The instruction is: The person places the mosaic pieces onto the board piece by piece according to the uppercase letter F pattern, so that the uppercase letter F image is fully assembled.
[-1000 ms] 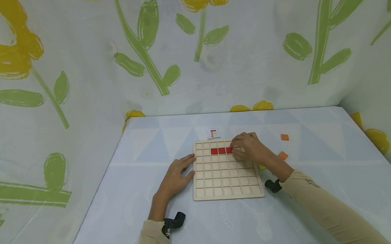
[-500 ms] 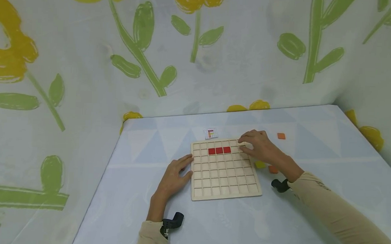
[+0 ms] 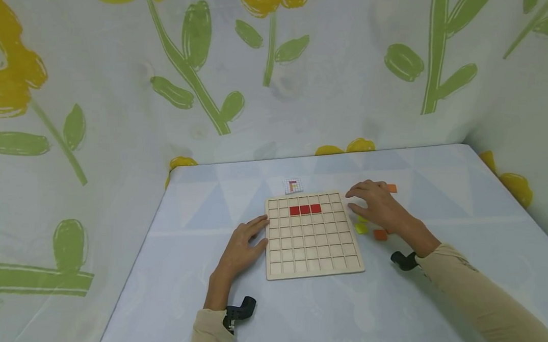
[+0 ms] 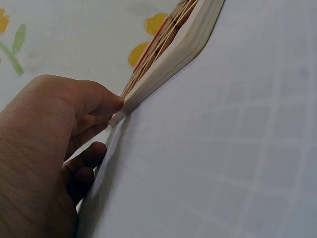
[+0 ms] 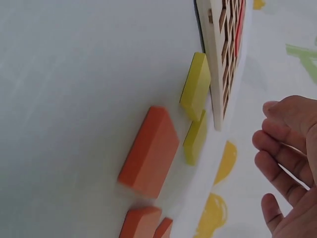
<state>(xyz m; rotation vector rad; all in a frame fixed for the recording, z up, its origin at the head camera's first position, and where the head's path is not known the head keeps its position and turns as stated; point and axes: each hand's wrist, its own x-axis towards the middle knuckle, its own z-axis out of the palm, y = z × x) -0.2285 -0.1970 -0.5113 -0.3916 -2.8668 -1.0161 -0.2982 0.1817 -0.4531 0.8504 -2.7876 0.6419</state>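
Note:
A square wooden grid board (image 3: 314, 252) lies on the table, with three red square tiles (image 3: 305, 209) side by side in one of its upper rows. My left hand (image 3: 242, 248) rests at the board's left edge; in the left wrist view the thumb (image 4: 106, 99) meets the rim. Beyond the upper right corner, my right hand (image 3: 377, 203) hovers with fingers loosely bent and nothing between them. Below that hand, two yellow tiles (image 5: 195, 87) lie beside the board's right edge, near an orange tile (image 5: 148, 153) and further orange ones.
Behind the board lies a small card (image 3: 293, 186) printed with a coloured grid pattern. Another orange tile (image 3: 391, 188) lies farther back, partly covered by the right hand. A flower-print curtain (image 3: 333, 82) rises behind the table (image 3: 181, 289).
My right hand has moved off the red tiles to the right, past the board's corner, uncovering the third red tile. The left hand has stayed at the left edge.

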